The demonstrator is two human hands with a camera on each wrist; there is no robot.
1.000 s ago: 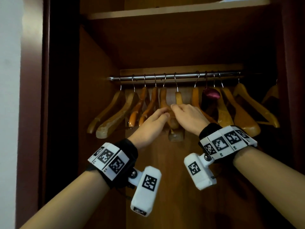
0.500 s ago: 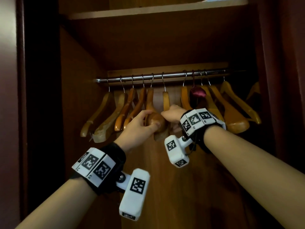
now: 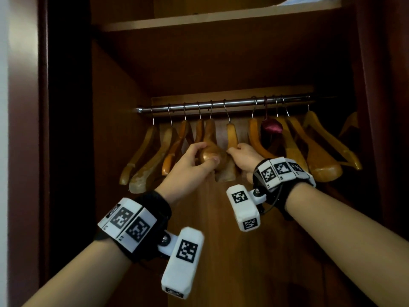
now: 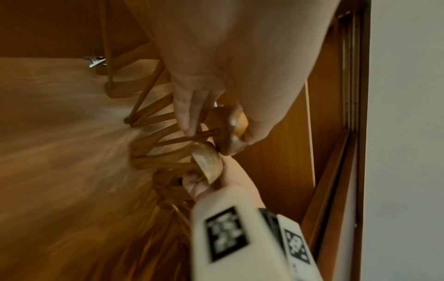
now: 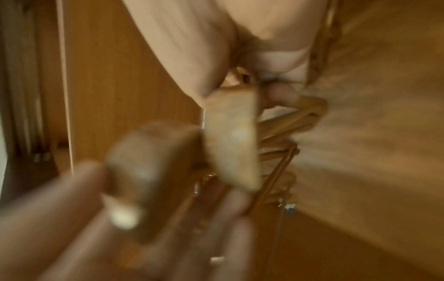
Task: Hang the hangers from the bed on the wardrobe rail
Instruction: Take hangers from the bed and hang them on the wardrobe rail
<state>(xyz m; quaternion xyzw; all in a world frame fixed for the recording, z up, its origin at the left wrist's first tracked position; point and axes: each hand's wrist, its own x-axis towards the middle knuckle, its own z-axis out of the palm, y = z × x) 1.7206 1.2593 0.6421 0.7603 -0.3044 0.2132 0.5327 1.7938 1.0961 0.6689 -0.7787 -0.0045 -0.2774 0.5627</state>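
Several wooden hangers hang by wire hooks from the metal wardrobe rail (image 3: pixel 221 106). My left hand (image 3: pixel 204 154) grips the broad rounded end of one middle hanger (image 3: pixel 210 134), fingers on its left side and thumb on the front. Just to the right, my right hand (image 3: pixel 238 151) has its fingers curled round the neighbouring hanger (image 3: pixel 232 135). In the left wrist view my left hand (image 4: pixel 216 131) clasps its hanger end (image 4: pixel 230 131), and the right hand (image 4: pixel 206 182) holds the other end (image 4: pixel 207 163) below it. The right wrist view is blurred; its hanger end (image 5: pixel 233 136) shows.
A wooden shelf (image 3: pixel 221 18) runs above the rail. The wardrobe side wall (image 3: pixel 115 120) stands at the left, a dark door panel (image 3: pixel 387 107) at the right. A dark red padded hanger (image 3: pixel 272 127) hangs among those to the right. A metal clip (image 4: pixel 95 61) shows further along.
Both hands, together on one middle hanger a second ago, now hold neighbouring hangers. The left hand has wrapped round the rounded end. The right wrist has rolled over.
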